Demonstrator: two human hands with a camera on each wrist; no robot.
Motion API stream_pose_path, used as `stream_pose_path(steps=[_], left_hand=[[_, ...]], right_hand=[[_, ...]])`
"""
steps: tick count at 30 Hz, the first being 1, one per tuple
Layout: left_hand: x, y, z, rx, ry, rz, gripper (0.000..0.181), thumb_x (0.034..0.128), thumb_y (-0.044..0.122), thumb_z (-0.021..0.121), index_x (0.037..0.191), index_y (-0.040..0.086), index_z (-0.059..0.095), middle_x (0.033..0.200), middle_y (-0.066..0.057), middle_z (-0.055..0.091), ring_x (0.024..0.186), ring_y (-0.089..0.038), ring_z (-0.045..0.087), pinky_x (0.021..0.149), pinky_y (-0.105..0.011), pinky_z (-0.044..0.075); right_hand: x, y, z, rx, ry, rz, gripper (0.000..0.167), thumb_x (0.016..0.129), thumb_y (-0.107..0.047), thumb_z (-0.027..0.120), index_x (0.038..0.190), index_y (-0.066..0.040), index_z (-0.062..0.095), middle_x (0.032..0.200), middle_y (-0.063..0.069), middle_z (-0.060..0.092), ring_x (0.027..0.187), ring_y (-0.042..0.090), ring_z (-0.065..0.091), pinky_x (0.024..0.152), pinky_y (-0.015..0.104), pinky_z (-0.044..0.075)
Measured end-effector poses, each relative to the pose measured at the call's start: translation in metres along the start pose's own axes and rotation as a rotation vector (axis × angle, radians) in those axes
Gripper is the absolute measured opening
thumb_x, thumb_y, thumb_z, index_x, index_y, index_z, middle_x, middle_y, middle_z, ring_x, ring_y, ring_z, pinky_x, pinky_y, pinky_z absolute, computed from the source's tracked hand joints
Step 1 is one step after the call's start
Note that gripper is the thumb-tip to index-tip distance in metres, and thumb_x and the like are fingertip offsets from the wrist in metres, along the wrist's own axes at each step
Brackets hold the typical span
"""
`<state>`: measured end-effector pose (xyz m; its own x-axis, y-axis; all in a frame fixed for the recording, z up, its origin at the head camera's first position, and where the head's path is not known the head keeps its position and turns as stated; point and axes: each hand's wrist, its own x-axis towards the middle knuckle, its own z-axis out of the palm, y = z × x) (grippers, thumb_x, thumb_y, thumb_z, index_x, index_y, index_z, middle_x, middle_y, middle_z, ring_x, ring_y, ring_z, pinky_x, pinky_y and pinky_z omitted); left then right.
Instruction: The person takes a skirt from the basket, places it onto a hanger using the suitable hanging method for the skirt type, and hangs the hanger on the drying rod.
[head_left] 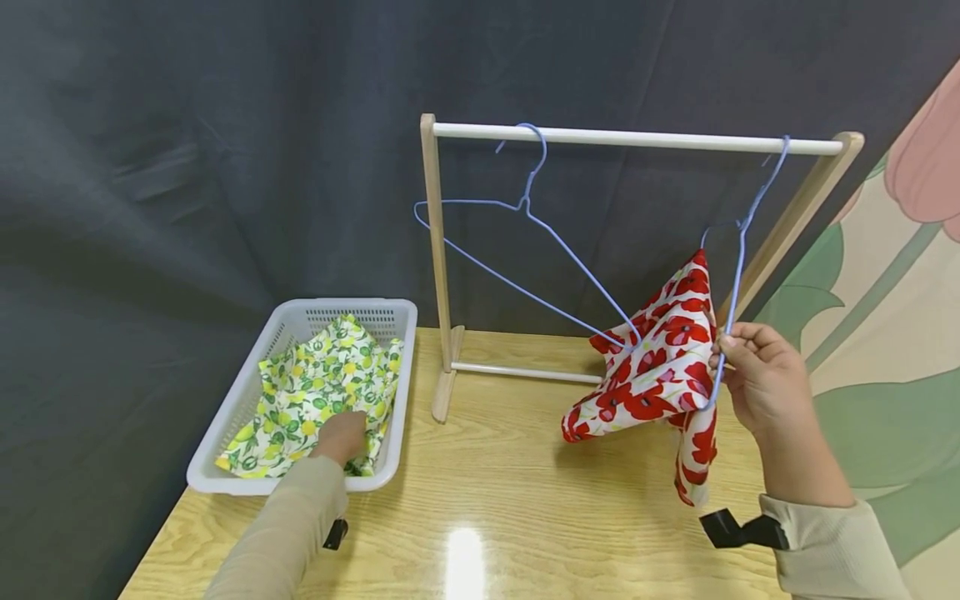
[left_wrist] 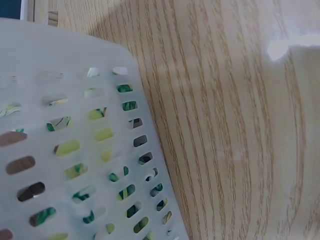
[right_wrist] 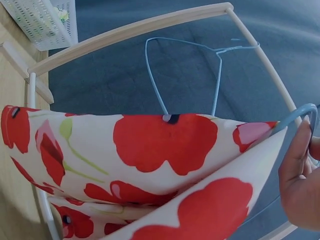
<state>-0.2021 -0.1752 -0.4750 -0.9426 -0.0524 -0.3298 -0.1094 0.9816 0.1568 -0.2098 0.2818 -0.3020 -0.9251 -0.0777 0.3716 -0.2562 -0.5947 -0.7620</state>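
Note:
In the head view my left hand [head_left: 342,437] reaches into the white basket [head_left: 409,367], on the lemon-print cloth [head_left: 300,392]; its fingers are hidden. My right hand [head_left: 765,379] pinches the lower end of a blue hanger [head_left: 740,275] hooked on the rack's right side. A red-flowered cloth [head_left: 686,325] hangs draped on that hanger. The right wrist view shows my thumb and fingers [right_wrist: 300,170] round the hanger's corner [right_wrist: 295,114], beside the flowered cloth [right_wrist: 165,145]. The left wrist view shows only the perforated basket wall [left_wrist: 75,50], with cloth behind its slots.
A second blue hanger [head_left: 558,237] hangs bare from the white bar [head_left: 645,138] of the wooden rack, its right end against the flowered cloth. Dark curtain [head_left: 225,125] stands behind the wooden table [head_left: 525,483]. A floral panel [head_left: 885,333] is at the right.

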Motion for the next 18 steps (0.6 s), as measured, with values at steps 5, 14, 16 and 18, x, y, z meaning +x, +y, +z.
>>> stream_pose_path(steps=[5,14,16,18], left_hand=[[0.001,0.000,0.000,0.023,-0.007,0.008,0.014,0.0824,-0.004,0.048,0.094,-0.001,0.055,0.083,-0.014,0.055,0.078,-0.027,0.054,0.066,-0.035,0.044],[-0.004,0.003,-0.003,0.024,-0.003,0.018,0.018,0.0822,-0.005,0.047,0.099,-0.002,0.055,0.089,-0.016,0.056,0.086,-0.031,0.053,0.075,-0.038,0.044],[-0.004,0.003,-0.004,0.031,-0.010,0.019,0.021,0.0822,-0.005,0.047,0.102,-0.003,0.054,0.092,-0.017,0.056,0.088,-0.031,0.053,0.076,-0.039,0.043],[-0.004,0.003,-0.004,0.025,-0.011,0.016,0.024,0.0824,-0.005,0.047,0.106,-0.003,0.053,0.096,-0.018,0.055,0.091,-0.033,0.052,0.078,-0.040,0.042]], right_hand=[[0.001,0.000,-0.005,0.006,0.023,0.035,0.008,0.083,0.009,0.046,0.080,0.005,0.053,0.069,0.012,0.057,0.056,0.019,0.056,0.051,0.024,0.046],[0.000,0.001,-0.010,0.030,0.035,0.051,0.012,0.084,0.010,0.044,0.083,0.006,0.056,0.071,0.014,0.059,0.057,0.020,0.056,0.053,0.026,0.048],[-0.001,0.001,-0.011,0.029,0.048,0.058,0.012,0.084,0.010,0.045,0.084,0.005,0.056,0.071,0.014,0.059,0.057,0.020,0.056,0.053,0.026,0.048],[-0.002,0.001,-0.011,0.029,0.068,0.057,0.012,0.084,0.009,0.046,0.084,0.005,0.056,0.070,0.014,0.059,0.057,0.020,0.056,0.052,0.026,0.048]])
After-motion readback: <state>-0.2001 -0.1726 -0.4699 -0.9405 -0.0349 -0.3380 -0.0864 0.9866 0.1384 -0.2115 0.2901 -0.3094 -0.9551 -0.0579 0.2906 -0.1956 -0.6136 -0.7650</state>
